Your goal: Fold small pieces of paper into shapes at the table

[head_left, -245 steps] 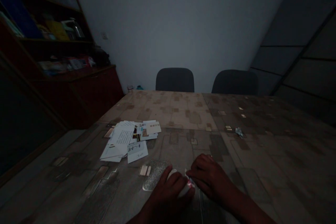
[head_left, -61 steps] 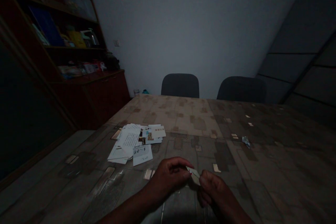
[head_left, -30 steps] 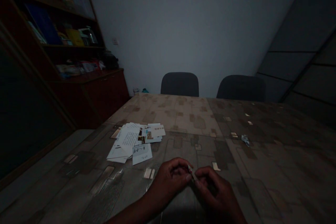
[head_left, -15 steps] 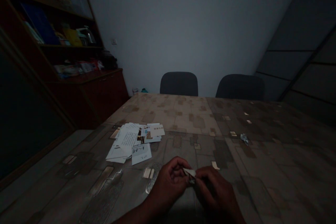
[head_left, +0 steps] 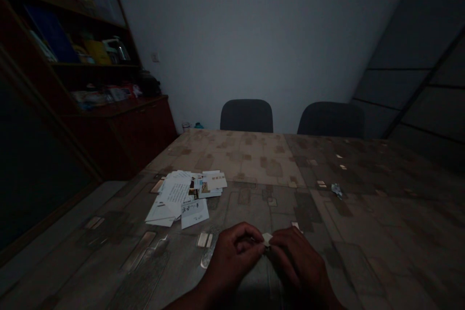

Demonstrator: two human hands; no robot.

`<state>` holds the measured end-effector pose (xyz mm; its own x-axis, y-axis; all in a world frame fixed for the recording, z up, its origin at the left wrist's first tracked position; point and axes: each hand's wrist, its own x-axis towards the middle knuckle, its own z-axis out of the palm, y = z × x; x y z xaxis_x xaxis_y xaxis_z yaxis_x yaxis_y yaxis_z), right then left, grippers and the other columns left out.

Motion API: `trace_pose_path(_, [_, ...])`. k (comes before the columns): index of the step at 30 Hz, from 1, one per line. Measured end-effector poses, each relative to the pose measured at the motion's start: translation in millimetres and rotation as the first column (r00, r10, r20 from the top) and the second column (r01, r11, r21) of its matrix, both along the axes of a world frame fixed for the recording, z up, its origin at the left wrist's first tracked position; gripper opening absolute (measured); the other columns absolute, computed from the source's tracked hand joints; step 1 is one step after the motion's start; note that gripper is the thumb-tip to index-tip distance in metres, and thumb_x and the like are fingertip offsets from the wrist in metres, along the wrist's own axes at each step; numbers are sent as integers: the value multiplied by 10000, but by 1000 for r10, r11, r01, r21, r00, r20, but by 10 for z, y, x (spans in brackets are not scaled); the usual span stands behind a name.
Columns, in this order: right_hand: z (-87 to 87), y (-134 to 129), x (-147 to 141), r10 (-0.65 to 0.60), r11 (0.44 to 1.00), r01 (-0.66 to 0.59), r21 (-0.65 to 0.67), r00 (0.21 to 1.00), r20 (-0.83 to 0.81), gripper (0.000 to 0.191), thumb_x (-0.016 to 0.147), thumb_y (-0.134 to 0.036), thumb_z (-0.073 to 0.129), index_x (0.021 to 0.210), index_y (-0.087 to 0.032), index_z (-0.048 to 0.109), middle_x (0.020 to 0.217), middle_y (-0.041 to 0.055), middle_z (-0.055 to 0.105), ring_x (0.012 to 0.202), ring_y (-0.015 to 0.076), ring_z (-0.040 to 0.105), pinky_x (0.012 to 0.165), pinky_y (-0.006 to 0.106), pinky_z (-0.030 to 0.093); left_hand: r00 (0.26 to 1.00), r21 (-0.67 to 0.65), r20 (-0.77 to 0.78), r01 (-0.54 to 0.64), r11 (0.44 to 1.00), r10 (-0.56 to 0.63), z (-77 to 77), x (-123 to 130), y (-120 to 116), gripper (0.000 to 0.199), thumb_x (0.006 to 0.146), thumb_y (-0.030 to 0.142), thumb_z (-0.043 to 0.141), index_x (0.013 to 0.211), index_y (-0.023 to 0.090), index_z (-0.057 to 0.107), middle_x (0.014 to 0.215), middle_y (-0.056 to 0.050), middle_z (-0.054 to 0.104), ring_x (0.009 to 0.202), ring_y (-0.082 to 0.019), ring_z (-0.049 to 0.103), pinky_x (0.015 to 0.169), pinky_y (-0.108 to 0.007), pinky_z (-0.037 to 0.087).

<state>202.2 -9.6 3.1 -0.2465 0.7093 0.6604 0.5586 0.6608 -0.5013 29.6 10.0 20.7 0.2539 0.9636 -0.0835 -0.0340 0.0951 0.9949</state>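
Observation:
Both hands meet over the near part of the table, pinching one small folded piece of white paper (head_left: 267, 238) between their fingertips. My left hand (head_left: 238, 254) is closed on its left side, thumb against the bent fingers. My right hand (head_left: 300, 261) closes on the paper from the right. Most of the paper is hidden by the fingers, and the dim light blurs its folds. To the left of the hands lies a loose pile of white printed cards (head_left: 178, 196), some with pictures and writing.
A crumpled scrap (head_left: 336, 190) rests on the patterned tablecloth (head_left: 261, 164) at the right. Two grey chairs, a left one (head_left: 247, 115) and a right one (head_left: 331, 118), stand behind the far edge. A wooden cabinet (head_left: 141, 126) with filled shelves is at the left.
The fingers of both hands have drawn closer around the paper, so less of it shows. The card pile and the crumpled scrap have stayed put on the table.

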Motion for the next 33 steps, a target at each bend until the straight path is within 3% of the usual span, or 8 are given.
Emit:
trace_pose_path(7, [0,-3,-17,-12,989,-2,-147,995,-96,62,879,-170,573,860,-226,594,800,15,654,720,161,618,637,240,475,994,110,-88,-58,992,68,-47,-36,3,84,702,234,689,666,159,680,658,-29,666,641,-166,596,598,-243,434])
trace_pose_path(11, [4,-12,-56,-37,957,-20,-288,981,-192,84,860,-187,565,787,-215,596,766,7,643,692,148,610,629,222,463,978,209,-180,-62,976,101,-34,-39,-14,66,709,210,682,658,169,681,633,-21,657,618,-162,580,583,-240,424])
trace_pose_path(16, [50,-37,-83,-130,898,6,-441,959,-251,90,843,-251,579,772,-208,615,726,5,638,672,158,603,626,230,452,971,233,-210,-65,970,116,-39,-40,-14,82,719,216,686,652,174,664,618,-13,638,614,-160,573,578,-233,420])
trace_pose_path(23, [74,-29,-61,-120,918,10,-396,959,-256,110,843,-269,603,752,-210,623,709,1,631,658,160,587,627,237,442,958,311,-241,-76,947,156,-66,-67,-14,68,731,214,665,677,173,667,641,-9,645,619,-157,575,585,-228,424])
trace_pose_path(28, [58,-25,-39,-90,922,-6,-387,969,-230,123,857,-255,588,746,-213,624,725,-4,631,669,155,587,638,236,432,963,299,-250,-26,954,104,-61,-65,-8,67,735,222,660,713,171,697,657,-8,671,614,-151,586,573,-220,418])
trace_pose_path(33, [92,16,41,-85,875,-14,-483,980,-182,133,840,-290,608,743,-206,644,713,2,651,669,168,601,624,244,429,959,322,-246,-53,945,138,-49,-63,-29,108,740,225,663,651,174,696,632,-11,676,613,-155,605,587,-227,432])
